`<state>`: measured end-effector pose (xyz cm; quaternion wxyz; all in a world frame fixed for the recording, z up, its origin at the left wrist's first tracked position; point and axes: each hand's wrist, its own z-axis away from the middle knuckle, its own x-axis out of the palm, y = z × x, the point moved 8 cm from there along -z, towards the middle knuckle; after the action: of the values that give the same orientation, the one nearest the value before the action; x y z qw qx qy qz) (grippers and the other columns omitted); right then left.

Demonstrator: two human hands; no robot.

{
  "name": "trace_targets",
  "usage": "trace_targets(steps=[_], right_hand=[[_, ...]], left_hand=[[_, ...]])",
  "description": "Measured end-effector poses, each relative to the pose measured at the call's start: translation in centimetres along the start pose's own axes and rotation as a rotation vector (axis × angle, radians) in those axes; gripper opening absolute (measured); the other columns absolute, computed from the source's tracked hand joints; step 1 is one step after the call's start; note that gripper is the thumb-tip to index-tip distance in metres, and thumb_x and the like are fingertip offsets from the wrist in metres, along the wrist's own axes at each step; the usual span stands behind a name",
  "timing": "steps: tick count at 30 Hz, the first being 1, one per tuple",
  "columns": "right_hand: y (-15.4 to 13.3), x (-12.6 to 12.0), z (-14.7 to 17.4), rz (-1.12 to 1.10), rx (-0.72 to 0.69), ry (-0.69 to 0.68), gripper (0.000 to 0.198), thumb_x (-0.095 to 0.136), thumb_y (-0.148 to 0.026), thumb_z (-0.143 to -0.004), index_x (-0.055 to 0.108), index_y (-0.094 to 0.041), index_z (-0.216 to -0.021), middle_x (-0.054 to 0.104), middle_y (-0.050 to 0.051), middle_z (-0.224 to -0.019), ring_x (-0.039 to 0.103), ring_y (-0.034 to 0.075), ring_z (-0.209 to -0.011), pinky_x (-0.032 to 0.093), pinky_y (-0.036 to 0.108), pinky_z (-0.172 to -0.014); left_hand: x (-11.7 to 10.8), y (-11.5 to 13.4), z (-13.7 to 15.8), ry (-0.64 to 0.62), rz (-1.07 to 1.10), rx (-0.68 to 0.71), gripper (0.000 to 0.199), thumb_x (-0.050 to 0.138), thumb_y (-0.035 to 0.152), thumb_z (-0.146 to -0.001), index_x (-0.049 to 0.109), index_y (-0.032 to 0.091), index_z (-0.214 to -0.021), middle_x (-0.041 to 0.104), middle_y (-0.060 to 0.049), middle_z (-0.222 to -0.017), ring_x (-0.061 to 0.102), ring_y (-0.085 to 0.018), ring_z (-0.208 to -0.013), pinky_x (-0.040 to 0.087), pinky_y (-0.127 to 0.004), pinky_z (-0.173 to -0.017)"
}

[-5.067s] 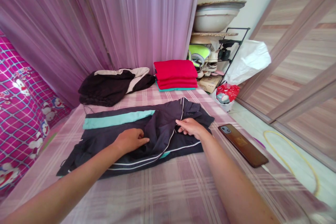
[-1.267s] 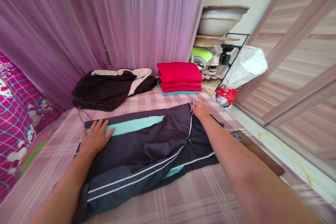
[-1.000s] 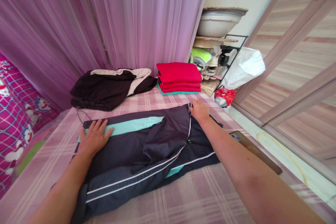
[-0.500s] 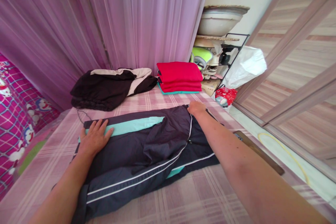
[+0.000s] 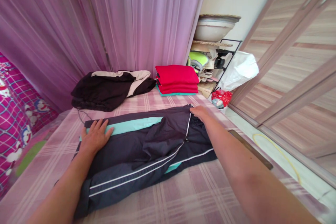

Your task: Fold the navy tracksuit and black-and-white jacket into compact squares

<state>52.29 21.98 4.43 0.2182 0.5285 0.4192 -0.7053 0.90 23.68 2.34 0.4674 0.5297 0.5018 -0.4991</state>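
Note:
A dark track jacket (image 5: 128,147) with white piping and a turquoise band lies spread, partly folded, on the bed in front of me. My left hand (image 5: 96,134) rests flat on its far left corner, over the end of the turquoise band, fingers spread. At the far right end my right hand (image 5: 200,113) is closed on the jacket's edge beside the white piping; its fingertips are partly hidden. Loose wrinkles run across the middle of the fabric. A double white stripe follows the near side.
Black-and-white clothing (image 5: 105,91) lies at the back left, beside a folded red stack (image 5: 177,78) with turquoise cloth beneath. A flat brown object (image 5: 250,148) is near the bed's right edge. Beyond stand a rack (image 5: 231,56) holding a basin (image 5: 214,29), and wooden wardrobe doors (image 5: 291,73).
My right hand has shifted slightly along the jacket's right end, baring its far corner. The left hand stays in place. The view has turned a little to the right.

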Motion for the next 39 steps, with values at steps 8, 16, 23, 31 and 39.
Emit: trace_targets(steps=[8, 16, 23, 31, 39], right_hand=[[1.3, -0.4, 1.5, -0.025, 0.070, 0.108, 0.029, 0.051, -0.026, -0.087, 0.074, -0.017, -0.102, 0.073, 0.015, -0.106, 0.067, 0.030, -0.100, 0.051, 0.037, -0.081], [-9.7, 2.3, 6.4, 0.152, -0.708, 0.155, 0.048, 0.034, -0.034, -0.099, 0.052, -0.019, -0.140, 0.052, 0.010, -0.146, 0.045, 0.022, -0.135, 0.032, 0.036, -0.113], [-7.8, 6.8, 4.7, 0.354, -0.662, -0.073, 0.064, 0.020, -0.051, -0.101, 0.033, -0.017, -0.154, 0.030, 0.011, -0.161, 0.024, 0.023, -0.148, 0.016, 0.045, -0.120], [-7.7, 5.7, 4.0, 0.358, -0.538, -0.090, 0.067, 0.019, -0.052, -0.100, 0.034, -0.013, -0.153, 0.029, 0.014, -0.160, 0.025, 0.026, -0.147, 0.020, 0.043, -0.118], [-10.7, 7.8, 7.0, 0.273, -0.632, -0.166, 0.064, 0.016, -0.051, -0.101, 0.028, -0.022, -0.156, 0.021, 0.007, -0.164, 0.016, 0.021, -0.150, 0.010, 0.047, -0.120]], left_hand=[[-0.2, 0.1, -0.1, 0.003, 0.025, -0.005, 0.065, 0.031, 0.048, -0.094, 0.039, 0.016, -0.150, 0.034, -0.013, -0.159, 0.026, -0.035, -0.147, 0.017, -0.065, -0.116], [0.0, -0.1, -0.2, -0.008, 0.011, -0.021, 0.065, 0.026, 0.047, -0.095, 0.039, 0.015, -0.150, 0.032, -0.012, -0.160, 0.024, -0.032, -0.148, 0.017, -0.064, -0.117], [0.1, -0.5, -0.2, -0.007, 0.017, -0.063, 0.067, 0.023, 0.047, -0.096, 0.038, 0.011, -0.150, 0.031, -0.012, -0.160, 0.025, -0.033, -0.148, 0.019, -0.061, -0.118], [0.2, -0.4, -0.3, 0.016, 0.039, -0.049, 0.067, 0.023, 0.046, -0.095, 0.039, 0.010, -0.149, 0.034, -0.012, -0.159, 0.026, -0.033, -0.147, 0.019, -0.062, -0.118], [-0.1, -0.3, 0.1, 0.000, 0.026, -0.065, 0.067, 0.022, 0.047, -0.096, 0.038, 0.011, -0.150, 0.032, -0.011, -0.160, 0.025, -0.032, -0.148, 0.018, -0.060, -0.118]])
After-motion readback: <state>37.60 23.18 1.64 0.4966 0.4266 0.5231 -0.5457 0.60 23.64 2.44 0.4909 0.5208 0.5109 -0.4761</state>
